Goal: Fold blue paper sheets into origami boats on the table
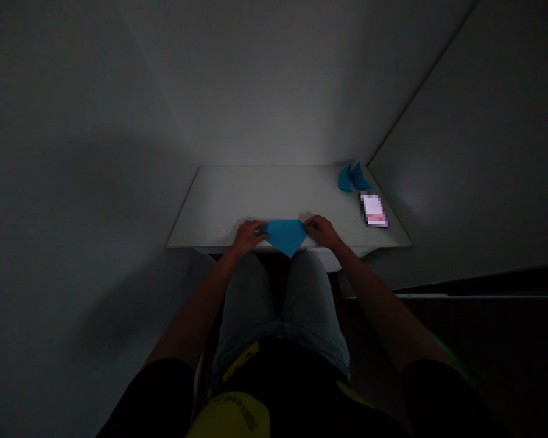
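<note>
A sheet of blue paper, folded to a point facing me, lies at the front edge of the white table. Its tip hangs slightly past that edge. My left hand holds the paper's left corner, and my right hand holds its right corner. Both hands rest on the tabletop, and their fingertips are partly hidden in the dim light.
Further blue folded paper pieces stand in the table's back right corner. A phone with a blurred, lit screen lies near the right edge. Walls close in the table at the back and right. My knees sit below the front edge.
</note>
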Tool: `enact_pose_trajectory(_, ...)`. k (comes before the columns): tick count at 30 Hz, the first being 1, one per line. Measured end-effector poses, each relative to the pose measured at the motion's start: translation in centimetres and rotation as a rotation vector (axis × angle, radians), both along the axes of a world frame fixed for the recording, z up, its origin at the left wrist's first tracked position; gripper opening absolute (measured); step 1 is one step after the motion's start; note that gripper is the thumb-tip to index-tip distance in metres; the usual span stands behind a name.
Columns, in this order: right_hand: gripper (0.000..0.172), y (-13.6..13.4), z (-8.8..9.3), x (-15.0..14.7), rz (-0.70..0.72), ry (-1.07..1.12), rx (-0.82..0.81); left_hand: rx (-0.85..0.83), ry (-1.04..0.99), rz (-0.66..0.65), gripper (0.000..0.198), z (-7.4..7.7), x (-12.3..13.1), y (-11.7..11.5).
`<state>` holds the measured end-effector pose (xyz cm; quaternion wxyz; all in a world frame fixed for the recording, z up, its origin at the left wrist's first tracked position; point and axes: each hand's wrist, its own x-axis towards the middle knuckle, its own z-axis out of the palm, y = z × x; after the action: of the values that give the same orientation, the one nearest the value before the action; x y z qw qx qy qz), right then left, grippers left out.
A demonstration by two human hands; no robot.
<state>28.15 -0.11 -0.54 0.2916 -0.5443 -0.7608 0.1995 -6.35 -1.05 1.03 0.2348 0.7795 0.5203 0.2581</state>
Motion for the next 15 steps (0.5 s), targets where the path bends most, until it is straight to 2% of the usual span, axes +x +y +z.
enact_pose_trajectory(5, 0.027, -1.4, 1.0, -0.3, -0.065, 0.259, -0.060, 0.058, 0.048, 0.008, 0.026, -0.2, 0.1, -0.2)
enact_pose_trajectory(8, 0.030, -2.2, 1.5, -0.4, -0.035, 0.375, -0.130, 0.074, 0.017, -0.008, 0.021, 0.1, 0.2, -0.6)
enact_pose_trajectory(11, 0.039, -2.9, 1.8, -0.5, 0.033, 0.406, -0.179, 0.076, -0.009, -0.032, 0.019, 0.3, 0.2, -0.9)
enact_pose_trajectory(15, 0.048, -3.0, 1.5, -0.3, 0.072, 0.341, -0.135, 0.067, -0.021, -0.004, 0.021, 0.4, 0.3, -1.1)
